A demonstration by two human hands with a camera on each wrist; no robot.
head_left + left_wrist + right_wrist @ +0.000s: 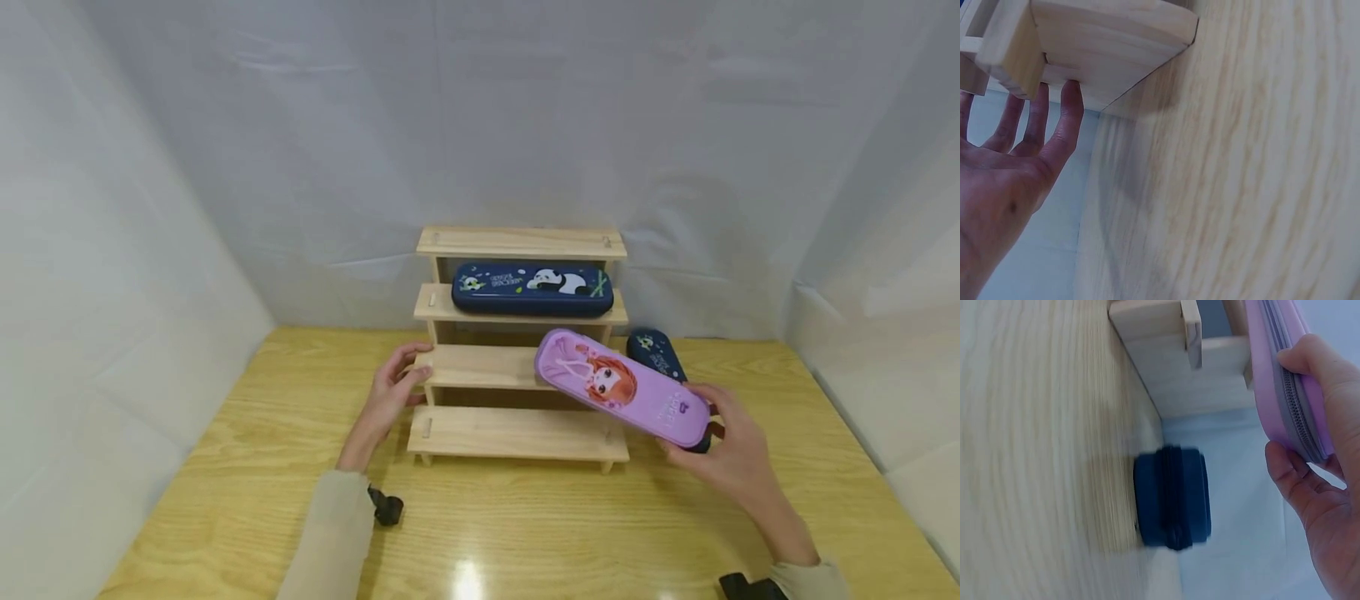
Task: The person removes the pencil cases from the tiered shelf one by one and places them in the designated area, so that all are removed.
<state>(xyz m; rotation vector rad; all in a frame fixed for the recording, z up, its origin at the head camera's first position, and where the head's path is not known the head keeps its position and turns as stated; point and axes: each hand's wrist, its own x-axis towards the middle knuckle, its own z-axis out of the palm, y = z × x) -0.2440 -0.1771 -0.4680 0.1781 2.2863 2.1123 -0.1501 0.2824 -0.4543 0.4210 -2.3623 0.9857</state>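
My right hand (731, 450) grips the lower right end of a purple zippered pencil case (630, 387) with a cartoon girl on its lid. The case is tilted and held in the air before the right part of a stepped wooden display stand (480, 367). In the right wrist view its grey zipper (1291, 394) runs beside my thumb. At the stand's left side, my left hand (387, 396) holds the end of the second step from the bottom, thumb on top. A dark blue panda pencil case (532, 289) lies lengthwise on the step below the top one.
Another dark blue pencil case (655, 350) lies on the wooden table (300, 433) right of the stand, partly hidden behind the purple case. White sheeting (337, 167) encloses the table at the back and sides.
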